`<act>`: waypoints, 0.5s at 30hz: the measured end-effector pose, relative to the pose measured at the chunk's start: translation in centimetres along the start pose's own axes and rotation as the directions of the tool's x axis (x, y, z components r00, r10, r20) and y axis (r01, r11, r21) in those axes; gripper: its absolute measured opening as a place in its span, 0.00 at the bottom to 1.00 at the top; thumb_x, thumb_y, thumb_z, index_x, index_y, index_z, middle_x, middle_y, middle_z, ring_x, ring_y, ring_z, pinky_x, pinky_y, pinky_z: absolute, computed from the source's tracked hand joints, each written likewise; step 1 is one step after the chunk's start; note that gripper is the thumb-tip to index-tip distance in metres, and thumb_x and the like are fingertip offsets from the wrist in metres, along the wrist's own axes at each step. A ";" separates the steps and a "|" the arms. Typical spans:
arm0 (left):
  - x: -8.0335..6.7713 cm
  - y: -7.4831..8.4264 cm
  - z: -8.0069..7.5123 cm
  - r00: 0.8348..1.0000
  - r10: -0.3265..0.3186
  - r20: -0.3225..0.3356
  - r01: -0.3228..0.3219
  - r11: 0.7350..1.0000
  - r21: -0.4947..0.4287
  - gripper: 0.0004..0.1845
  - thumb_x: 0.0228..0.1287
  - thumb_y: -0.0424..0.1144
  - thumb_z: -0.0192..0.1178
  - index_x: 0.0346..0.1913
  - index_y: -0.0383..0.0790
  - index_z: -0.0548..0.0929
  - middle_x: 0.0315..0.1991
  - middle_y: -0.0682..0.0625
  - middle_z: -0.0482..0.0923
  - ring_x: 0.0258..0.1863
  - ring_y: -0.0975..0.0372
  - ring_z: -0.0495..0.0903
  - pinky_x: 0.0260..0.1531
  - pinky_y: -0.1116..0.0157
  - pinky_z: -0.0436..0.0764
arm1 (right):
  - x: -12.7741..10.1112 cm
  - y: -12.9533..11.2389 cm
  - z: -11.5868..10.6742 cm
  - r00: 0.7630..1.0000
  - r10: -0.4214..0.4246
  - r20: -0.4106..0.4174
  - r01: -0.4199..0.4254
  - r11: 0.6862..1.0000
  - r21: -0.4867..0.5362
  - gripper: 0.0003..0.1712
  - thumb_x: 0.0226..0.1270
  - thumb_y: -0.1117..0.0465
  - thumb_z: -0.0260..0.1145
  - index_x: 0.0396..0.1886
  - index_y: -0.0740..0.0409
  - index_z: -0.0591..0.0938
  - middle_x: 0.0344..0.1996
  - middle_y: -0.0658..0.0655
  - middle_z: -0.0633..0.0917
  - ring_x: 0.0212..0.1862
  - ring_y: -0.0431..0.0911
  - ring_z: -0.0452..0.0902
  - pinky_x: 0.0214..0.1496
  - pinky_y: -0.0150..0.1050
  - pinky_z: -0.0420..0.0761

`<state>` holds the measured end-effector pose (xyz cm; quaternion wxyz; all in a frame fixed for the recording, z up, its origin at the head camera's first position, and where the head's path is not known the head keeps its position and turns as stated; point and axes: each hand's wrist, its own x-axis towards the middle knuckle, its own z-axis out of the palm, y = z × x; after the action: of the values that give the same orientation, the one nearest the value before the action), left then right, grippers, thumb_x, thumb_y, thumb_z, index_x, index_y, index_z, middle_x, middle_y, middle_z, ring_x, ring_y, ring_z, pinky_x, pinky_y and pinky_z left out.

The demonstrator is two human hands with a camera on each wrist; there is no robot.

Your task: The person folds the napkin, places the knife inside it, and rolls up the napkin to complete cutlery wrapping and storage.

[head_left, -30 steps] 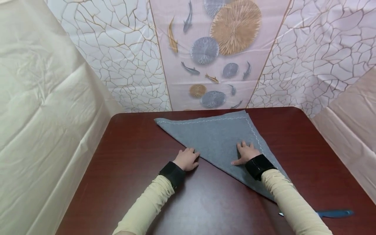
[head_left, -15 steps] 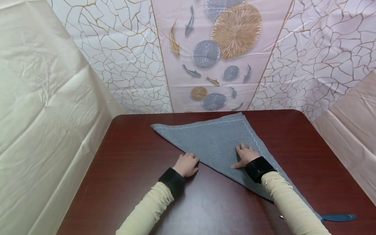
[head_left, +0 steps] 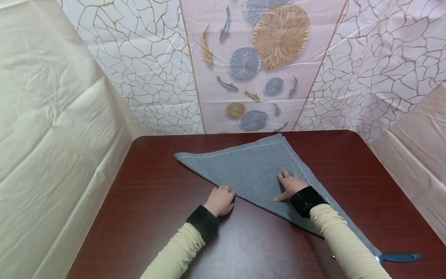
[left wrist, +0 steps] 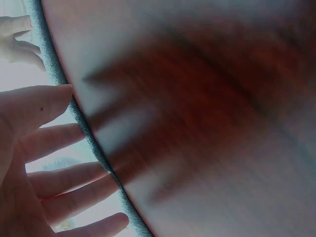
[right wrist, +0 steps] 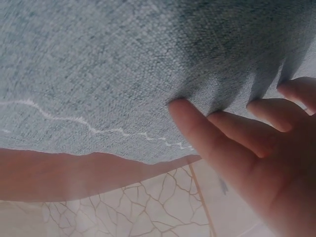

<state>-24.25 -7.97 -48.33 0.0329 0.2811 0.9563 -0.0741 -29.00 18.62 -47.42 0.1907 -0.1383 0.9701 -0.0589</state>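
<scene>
A grey cloth (head_left: 251,166), folded into a triangle with white stitching along two sides, lies on the dark red table. My left hand (head_left: 219,200) touches its long folded edge; the left wrist view shows the fingertips (left wrist: 101,169) right at that edge, fingers fairly straight. On the cloth's right half my right hand (head_left: 292,186) rests with spread fingers. The right wrist view has those fingertips (right wrist: 178,104) pressing on the fabric near the stitched line. Beside the cloth's near right corner lies a tool with a blue handle (head_left: 400,257), partly hidden by the right sleeve.
The wooden tabletop (head_left: 156,232) reaches to a patterned curtain (head_left: 150,69) hanging behind its far edge. Pale fabric sheets (head_left: 62,135) hang on the left and right sides.
The cloth has turned and slid: its left tip and top corner moved left and nearer, and its near right corner came out by the blue handle. Both hands stayed nearly in place.
</scene>
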 end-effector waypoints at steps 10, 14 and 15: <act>-0.7 0.5 -0.5 1.000 -0.008 0.025 0.008 1.000 0.001 0.22 0.61 0.50 0.57 0.56 0.45 0.76 0.45 0.45 0.74 0.47 0.55 0.73 0.41 0.58 0.75 | 0.2 -0.1 -0.2 1.000 -0.023 0.008 0.024 0.999 -0.021 0.54 0.45 0.43 0.72 0.66 0.68 0.60 0.65 0.74 0.55 0.63 0.73 0.47 0.55 0.63 0.62; -1.1 0.5 -0.6 1.000 -0.004 0.018 0.004 1.000 -0.010 0.21 0.61 0.50 0.57 0.54 0.44 0.77 0.43 0.45 0.74 0.45 0.55 0.74 0.38 0.59 0.76 | 0.2 -0.2 -0.3 0.999 -0.030 0.019 0.030 1.000 -0.006 0.54 0.45 0.44 0.72 0.66 0.67 0.60 0.65 0.74 0.54 0.63 0.72 0.46 0.55 0.63 0.61; -1.2 0.6 -0.6 1.000 -0.003 0.014 0.003 1.000 -0.010 0.20 0.61 0.49 0.57 0.54 0.44 0.77 0.42 0.45 0.74 0.45 0.55 0.74 0.37 0.60 0.76 | 0.2 -0.2 -0.3 0.999 -0.032 0.020 0.032 0.999 -0.006 0.54 0.45 0.44 0.72 0.66 0.67 0.60 0.65 0.73 0.54 0.63 0.72 0.46 0.55 0.63 0.61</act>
<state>-22.94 -8.06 -47.69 0.0410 0.2791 0.9568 -0.0711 -29.19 18.42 -47.21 0.1990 -0.1551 0.9659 -0.0575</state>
